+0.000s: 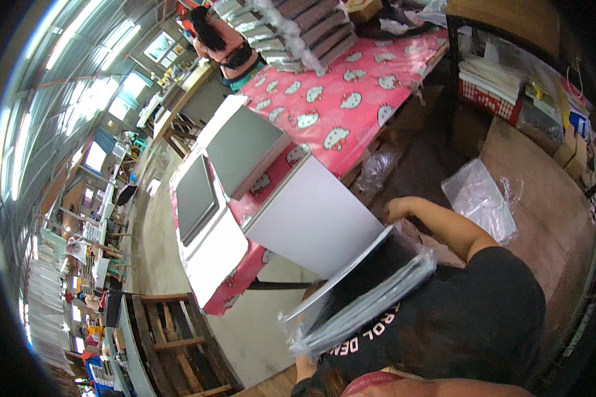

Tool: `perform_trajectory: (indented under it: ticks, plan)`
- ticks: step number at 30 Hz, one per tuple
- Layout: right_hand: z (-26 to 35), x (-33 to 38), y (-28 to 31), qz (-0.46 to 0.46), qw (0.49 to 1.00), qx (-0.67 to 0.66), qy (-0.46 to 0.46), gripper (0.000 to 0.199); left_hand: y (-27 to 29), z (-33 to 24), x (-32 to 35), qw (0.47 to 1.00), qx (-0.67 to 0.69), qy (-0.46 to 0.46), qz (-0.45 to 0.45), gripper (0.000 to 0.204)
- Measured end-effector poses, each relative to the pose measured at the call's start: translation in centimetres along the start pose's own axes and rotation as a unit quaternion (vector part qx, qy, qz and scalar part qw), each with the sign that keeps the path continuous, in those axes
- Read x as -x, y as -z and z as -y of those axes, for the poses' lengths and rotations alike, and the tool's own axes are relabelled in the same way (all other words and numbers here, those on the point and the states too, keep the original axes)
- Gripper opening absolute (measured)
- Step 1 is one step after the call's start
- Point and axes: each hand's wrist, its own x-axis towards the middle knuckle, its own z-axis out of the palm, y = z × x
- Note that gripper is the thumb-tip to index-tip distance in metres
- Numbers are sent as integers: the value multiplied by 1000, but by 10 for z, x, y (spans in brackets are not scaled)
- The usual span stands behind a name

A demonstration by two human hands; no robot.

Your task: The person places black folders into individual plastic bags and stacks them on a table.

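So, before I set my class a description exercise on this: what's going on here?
A person in a black T-shirt has a dark, flat rectangular bundle in clear plastic wrap close against the body. The bent right hand is near its upper corner; the left hand can't be made out. Just beyond, a large flat white panel is at the edge of a table with a pink, cat-patterned cover, near a dark grey-topped rectangular stack.

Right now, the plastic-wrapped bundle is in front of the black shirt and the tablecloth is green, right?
Not quite: the tablecloth is pink, not green, as the head view shows. The plastic-wrapped bundle is indeed in front of the black shirt.
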Motion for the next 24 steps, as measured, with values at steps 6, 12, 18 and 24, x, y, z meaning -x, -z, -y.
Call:
perform_trajectory:
  ticks: [6,12,18,24]
  plan:
    - [82,48,-24,193,947,-65,249,47,77,-133,38,945,300,-129,16,44]
    - [168,46,-38,25,931,244,270,91,65,-244,61,882,337,-328,22,56]
    - [271,94,-8,56,932,-148,326,83,46,-298,50,742,489,-455,-54,66]
    - [267,106,5,-151,873,-78,457,35,45,-293,50,754,459,-467,-54,71]
